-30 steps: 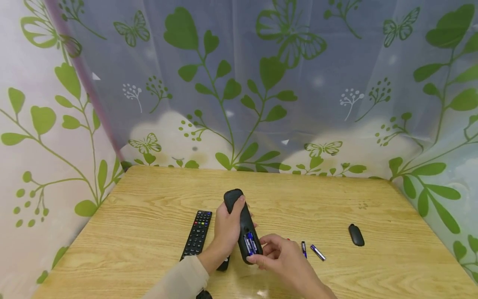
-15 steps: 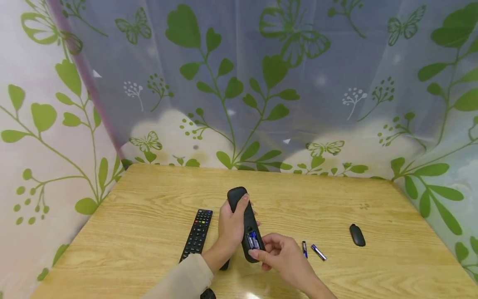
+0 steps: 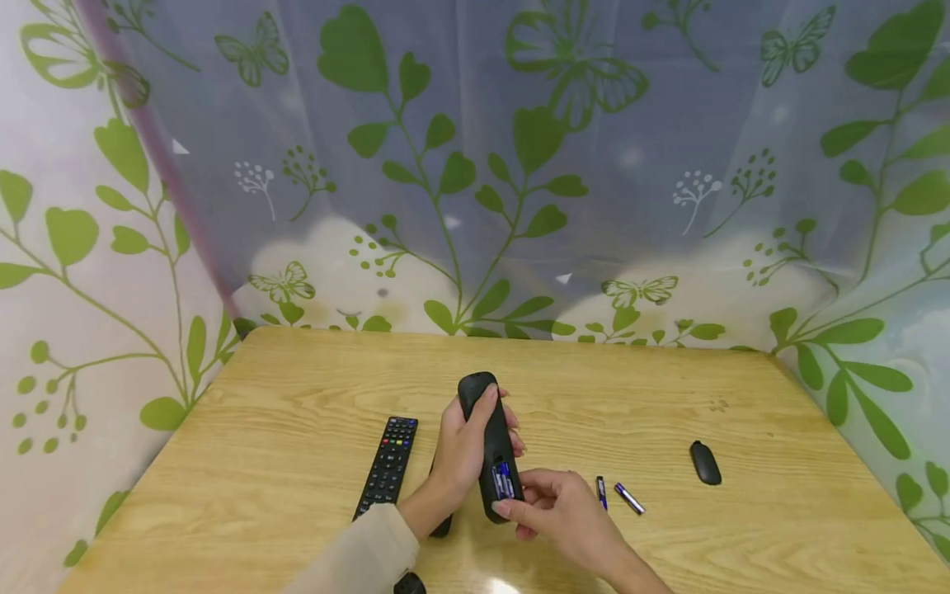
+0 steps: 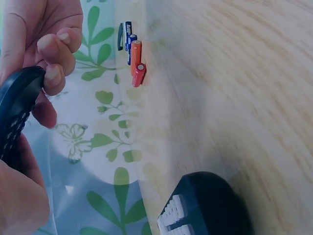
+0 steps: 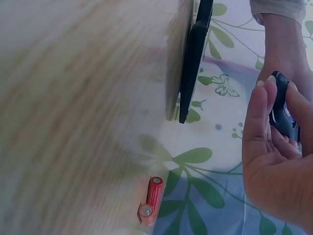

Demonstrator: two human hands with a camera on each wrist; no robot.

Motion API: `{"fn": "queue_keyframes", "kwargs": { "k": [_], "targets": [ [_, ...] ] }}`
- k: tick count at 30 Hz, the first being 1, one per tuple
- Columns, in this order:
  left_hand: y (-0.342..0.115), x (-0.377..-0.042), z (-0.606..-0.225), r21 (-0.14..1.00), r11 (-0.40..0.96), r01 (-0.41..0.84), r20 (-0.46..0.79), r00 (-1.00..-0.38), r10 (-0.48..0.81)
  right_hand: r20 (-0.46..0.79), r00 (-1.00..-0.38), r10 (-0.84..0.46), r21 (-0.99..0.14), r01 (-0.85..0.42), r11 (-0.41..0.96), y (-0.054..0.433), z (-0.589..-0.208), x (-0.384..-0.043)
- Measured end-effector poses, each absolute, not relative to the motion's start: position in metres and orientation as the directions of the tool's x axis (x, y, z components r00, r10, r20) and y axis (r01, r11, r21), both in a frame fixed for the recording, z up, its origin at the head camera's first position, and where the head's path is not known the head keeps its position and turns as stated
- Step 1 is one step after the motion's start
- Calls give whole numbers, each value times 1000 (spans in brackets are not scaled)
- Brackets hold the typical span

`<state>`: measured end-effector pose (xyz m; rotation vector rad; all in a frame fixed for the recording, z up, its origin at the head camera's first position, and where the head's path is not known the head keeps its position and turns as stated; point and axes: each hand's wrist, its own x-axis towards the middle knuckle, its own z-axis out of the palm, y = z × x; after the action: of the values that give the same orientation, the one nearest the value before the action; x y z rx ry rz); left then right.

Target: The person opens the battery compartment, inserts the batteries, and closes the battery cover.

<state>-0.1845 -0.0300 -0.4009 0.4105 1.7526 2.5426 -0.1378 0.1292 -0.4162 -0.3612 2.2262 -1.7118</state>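
My left hand (image 3: 460,450) grips a black remote control (image 3: 497,433) around its middle, back side up, with the thumb along the casing. Its battery compartment lies uncovered at the near end, and blue-and-silver batteries (image 3: 502,481) sit inside. At that near end my right hand (image 3: 567,513) pinches the remote, thumb on the back by the batteries and fingers at the side and underneath. In the right wrist view, the thumb and fingers of the right hand (image 5: 274,166) stand on opposite sides of the remote's end (image 5: 279,115).
Another remote (image 3: 389,464) with coloured buttons lies to the left; one more (image 3: 443,526) is partly behind the left forearm. Two loose batteries (image 3: 601,492) and a small black oval piece (image 3: 705,463) lie to the right. The left wrist view also shows orange (image 4: 136,56) and red batteries (image 4: 139,75).
The held remote and both hands have shifted slightly right, and the remote stands a little straighter. The right thumb stays at its near end. The loose things have not moved on the table.
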Motion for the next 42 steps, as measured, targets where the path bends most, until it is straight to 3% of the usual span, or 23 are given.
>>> {"fn": "queue_keyframes", "kwargs": {
  "k": [11, 18, 22, 28, 32, 42],
  "targets": [
    [-35, -190, -398, 948, -280, 149, 203, -963, 175, -96, -908, -408, -975, 4, 221, 140, -413, -138],
    [-38, -194, -397, 957, -261, 125, 153, -984, 92, -24, -937, -348, -830, -176, 530, 185, -392, -150],
    [-40, -196, -398, 957, -257, 133, 160, -983, 86, 16, -973, -231, -709, -174, 684, 233, -377, -166],
    [-41, -196, -400, 962, -224, 155, 197, -964, 179, 59, -989, -136, -533, -146, 833, 299, -374, -187],
    [-42, -196, -402, 964, -204, 170, 210, -958, 194, 23, -993, -116, -449, -114, 886, 325, -385, -198],
    [-42, -197, -403, 971, -169, 169, 198, -966, 169, -175, -981, -79, -390, -5, 921, 344, -414, -213]
  ]
}}
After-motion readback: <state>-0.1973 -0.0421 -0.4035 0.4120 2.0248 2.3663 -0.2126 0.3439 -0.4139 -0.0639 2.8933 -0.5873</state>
